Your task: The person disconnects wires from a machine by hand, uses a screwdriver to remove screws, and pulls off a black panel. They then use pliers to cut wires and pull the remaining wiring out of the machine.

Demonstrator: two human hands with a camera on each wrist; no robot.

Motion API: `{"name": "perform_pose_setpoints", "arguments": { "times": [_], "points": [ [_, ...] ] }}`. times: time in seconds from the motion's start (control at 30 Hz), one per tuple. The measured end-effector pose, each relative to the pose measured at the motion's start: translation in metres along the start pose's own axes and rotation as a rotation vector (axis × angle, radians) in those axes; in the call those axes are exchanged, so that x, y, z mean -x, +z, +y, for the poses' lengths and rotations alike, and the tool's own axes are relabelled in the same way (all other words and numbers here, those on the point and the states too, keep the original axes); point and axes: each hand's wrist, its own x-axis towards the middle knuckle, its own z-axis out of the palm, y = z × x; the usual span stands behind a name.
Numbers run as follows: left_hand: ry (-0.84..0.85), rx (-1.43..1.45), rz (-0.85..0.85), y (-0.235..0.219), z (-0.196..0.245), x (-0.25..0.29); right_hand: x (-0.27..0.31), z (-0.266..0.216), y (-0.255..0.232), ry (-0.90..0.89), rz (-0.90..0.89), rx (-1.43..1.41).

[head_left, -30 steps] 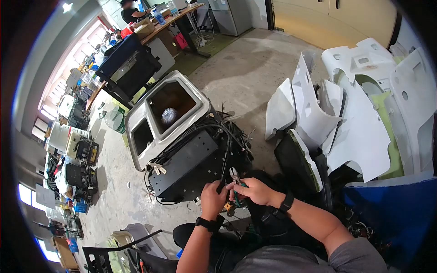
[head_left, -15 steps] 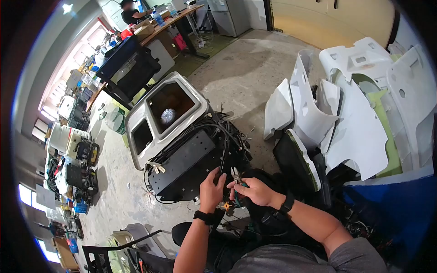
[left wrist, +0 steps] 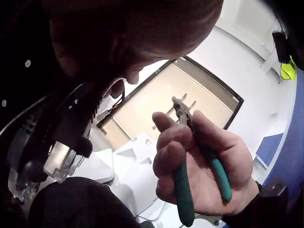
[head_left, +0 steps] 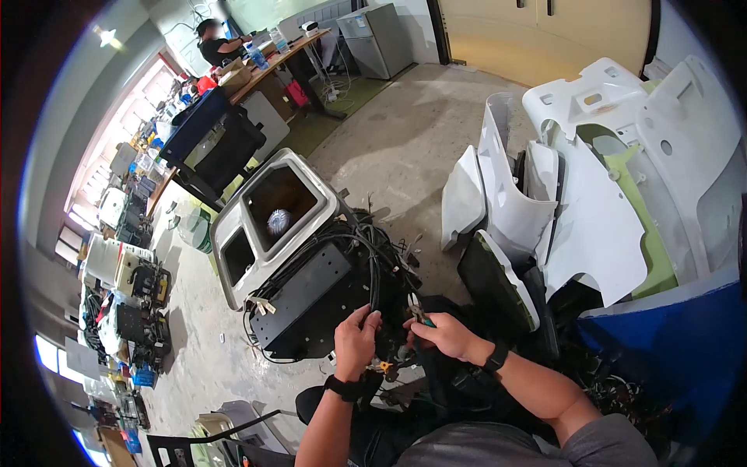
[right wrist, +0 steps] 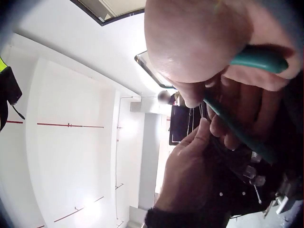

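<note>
My left hand [head_left: 355, 344] pinches a black cable [head_left: 376, 284] between thumb and fingers, at the near edge of a machine's black metal panel [head_left: 305, 302]. The same thumb-and-finger grip shows in the right wrist view. My right hand [head_left: 453, 338] holds diagonal cutters [left wrist: 183, 190] with green handles. Their handles stand spread across the palm in the left wrist view, and the short metal jaws point up and away from me. In the head view the cutters are a little to the right of the left hand, apart from the pinched cable.
The machine carries a pale frame [head_left: 226, 276] with two openings and a tangle of black cables. White shell panels [head_left: 595, 226] lean at the right above a blue surface [head_left: 677, 350]. Behind stand an office chair [head_left: 214, 148] and a desk [head_left: 280, 58] with a seated person [head_left: 218, 48].
The hands have moved apart: the right hand with the cutters has shifted right. My left fingers lifted, then took the cable again. The head view has turned slightly.
</note>
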Motion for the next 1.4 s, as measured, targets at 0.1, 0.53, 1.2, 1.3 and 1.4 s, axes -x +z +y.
{"name": "perform_pose_setpoints", "arguments": {
  "times": [0.1, 0.53, 1.2, 1.3, 1.4],
  "points": [
    [0.052, -0.015, -0.012, 0.004, 0.001, -0.001, 0.005, -0.003, -0.002, 0.072, 0.003, -0.109],
    [0.009, 0.193, -0.081, 0.007, -0.015, 0.021, -0.027, -0.011, 0.021, -0.043, 0.222, -0.180],
    [-0.557, 1.000, 0.492, -0.093, -0.112, 0.018, -0.042, -0.016, 0.069, -0.136, 0.106, -0.086],
    [-0.457, 0.969, 0.564, -0.090, -0.127, 0.012, -0.036, -0.013, 0.077, -0.107, 0.112, 0.016],
    [-0.404, 0.929, 0.665, -0.084, -0.138, 0.004, -0.028, -0.012, 0.082, -0.089, 0.123, 0.084]
  ]
}}
